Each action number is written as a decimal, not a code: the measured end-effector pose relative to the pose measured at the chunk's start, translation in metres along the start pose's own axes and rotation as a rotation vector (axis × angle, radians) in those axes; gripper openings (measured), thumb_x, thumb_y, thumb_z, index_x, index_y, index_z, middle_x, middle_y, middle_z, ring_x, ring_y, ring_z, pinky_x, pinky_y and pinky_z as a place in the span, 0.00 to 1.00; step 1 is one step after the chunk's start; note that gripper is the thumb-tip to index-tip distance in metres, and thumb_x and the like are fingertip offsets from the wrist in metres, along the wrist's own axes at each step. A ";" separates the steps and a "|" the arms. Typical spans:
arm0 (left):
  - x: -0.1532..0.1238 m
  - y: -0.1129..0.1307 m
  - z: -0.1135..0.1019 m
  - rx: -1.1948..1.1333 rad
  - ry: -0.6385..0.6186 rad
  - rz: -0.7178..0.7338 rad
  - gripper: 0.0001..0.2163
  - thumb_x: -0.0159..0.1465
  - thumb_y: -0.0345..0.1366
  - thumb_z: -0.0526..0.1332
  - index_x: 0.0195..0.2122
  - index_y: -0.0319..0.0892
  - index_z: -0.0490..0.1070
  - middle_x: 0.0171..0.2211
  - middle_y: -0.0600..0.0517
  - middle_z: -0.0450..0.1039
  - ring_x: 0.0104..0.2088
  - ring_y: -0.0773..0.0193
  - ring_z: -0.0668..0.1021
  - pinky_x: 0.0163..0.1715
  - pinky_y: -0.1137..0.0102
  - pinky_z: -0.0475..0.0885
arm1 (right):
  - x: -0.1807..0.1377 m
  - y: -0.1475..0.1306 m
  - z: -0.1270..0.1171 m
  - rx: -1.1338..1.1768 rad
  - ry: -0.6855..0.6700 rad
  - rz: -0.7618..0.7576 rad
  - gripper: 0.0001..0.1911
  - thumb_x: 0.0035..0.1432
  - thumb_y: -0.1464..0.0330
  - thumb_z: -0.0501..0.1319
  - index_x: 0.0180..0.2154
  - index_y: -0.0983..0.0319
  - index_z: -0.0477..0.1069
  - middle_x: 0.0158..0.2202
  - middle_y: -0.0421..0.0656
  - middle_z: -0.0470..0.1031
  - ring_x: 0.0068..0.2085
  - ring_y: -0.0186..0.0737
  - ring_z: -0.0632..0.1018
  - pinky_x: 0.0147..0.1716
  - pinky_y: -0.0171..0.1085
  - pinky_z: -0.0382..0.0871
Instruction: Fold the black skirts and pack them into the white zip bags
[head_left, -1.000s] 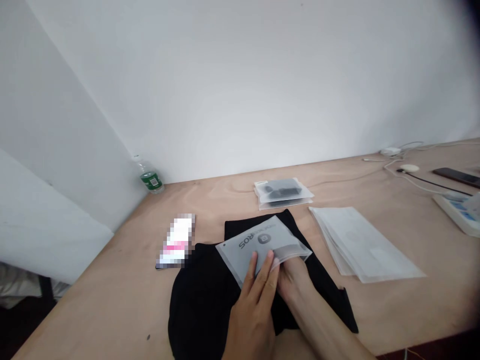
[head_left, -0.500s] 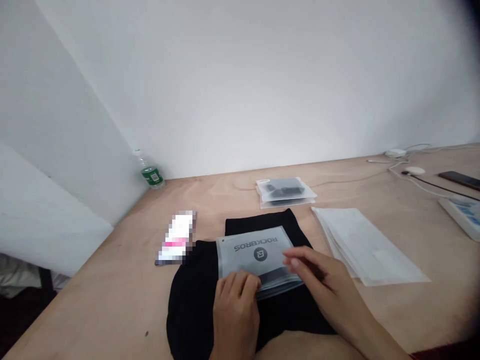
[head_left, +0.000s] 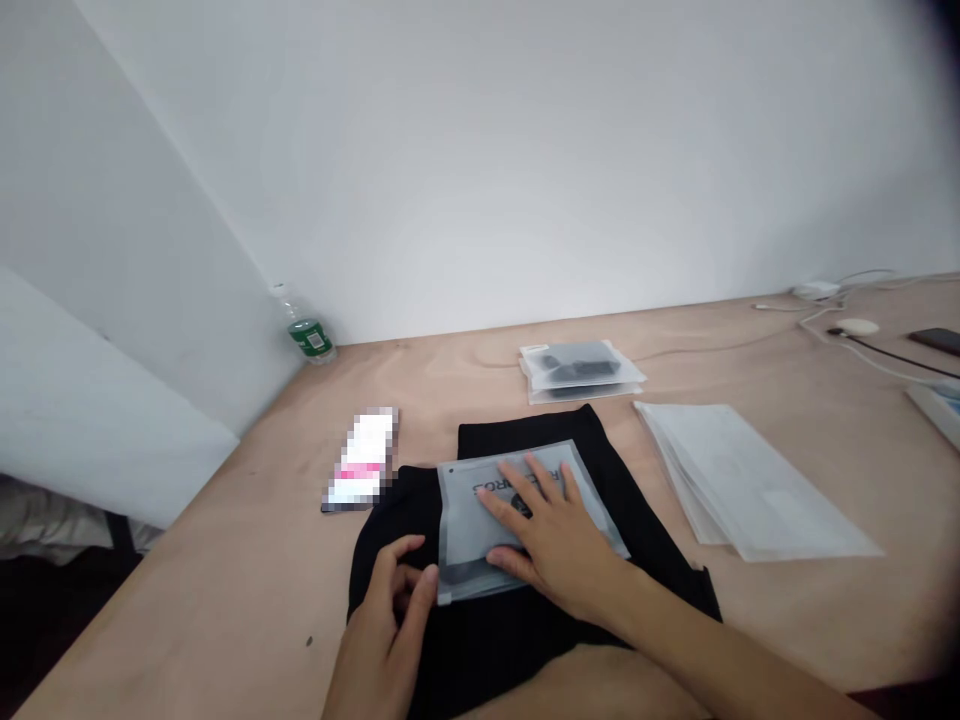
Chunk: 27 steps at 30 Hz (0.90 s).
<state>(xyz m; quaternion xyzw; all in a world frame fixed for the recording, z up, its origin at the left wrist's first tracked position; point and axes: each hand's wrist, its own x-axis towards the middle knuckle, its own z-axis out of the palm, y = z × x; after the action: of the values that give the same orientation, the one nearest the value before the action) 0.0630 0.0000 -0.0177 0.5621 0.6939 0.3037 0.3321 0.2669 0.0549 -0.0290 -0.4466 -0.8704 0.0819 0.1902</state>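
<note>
Pinning a frosted plastic bag to black cloth, the right hand lies fingers spread; the left hand curls at the bag's edge, hold unclear.

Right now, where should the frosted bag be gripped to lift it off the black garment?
Grip the frosted bag at its left edge, near the lower corner, pinching from the left. It lies flat and thin on the black garment, so an edge offers the best hold. The right hand covers its middle, while the left hand sits beside that edge.
</note>
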 end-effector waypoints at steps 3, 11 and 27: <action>0.004 0.005 0.004 -0.068 -0.074 0.017 0.15 0.62 0.45 0.50 0.48 0.47 0.55 0.26 0.57 0.70 0.30 0.62 0.75 0.34 0.68 0.69 | -0.003 -0.017 0.007 0.022 0.097 -0.233 0.16 0.59 0.60 0.52 0.47 0.57 0.66 0.52 0.44 0.68 0.53 0.49 0.64 0.55 0.59 0.47; 0.002 0.009 0.008 -0.206 -0.005 0.102 0.13 0.60 0.40 0.53 0.44 0.47 0.52 0.24 0.59 0.68 0.27 0.66 0.75 0.31 0.71 0.69 | 0.001 -0.042 0.022 -0.104 0.376 -0.476 0.07 0.56 0.76 0.53 0.32 0.61 0.69 0.33 0.39 0.72 0.34 0.37 0.68 0.39 0.45 0.62; 0.011 -0.011 -0.016 0.085 0.099 0.110 0.12 0.59 0.44 0.54 0.42 0.48 0.56 0.21 0.60 0.67 0.23 0.65 0.72 0.23 0.73 0.66 | -0.091 0.065 -0.052 -0.235 0.304 -0.186 0.07 0.53 0.75 0.60 0.35 0.59 0.70 0.33 0.38 0.76 0.38 0.37 0.74 0.47 0.46 0.62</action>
<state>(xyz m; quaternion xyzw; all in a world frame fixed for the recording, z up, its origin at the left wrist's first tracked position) 0.0422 0.0077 -0.0180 0.5971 0.6899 0.3193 0.2560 0.3840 0.0181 -0.0249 -0.3905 -0.8727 -0.1065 0.2728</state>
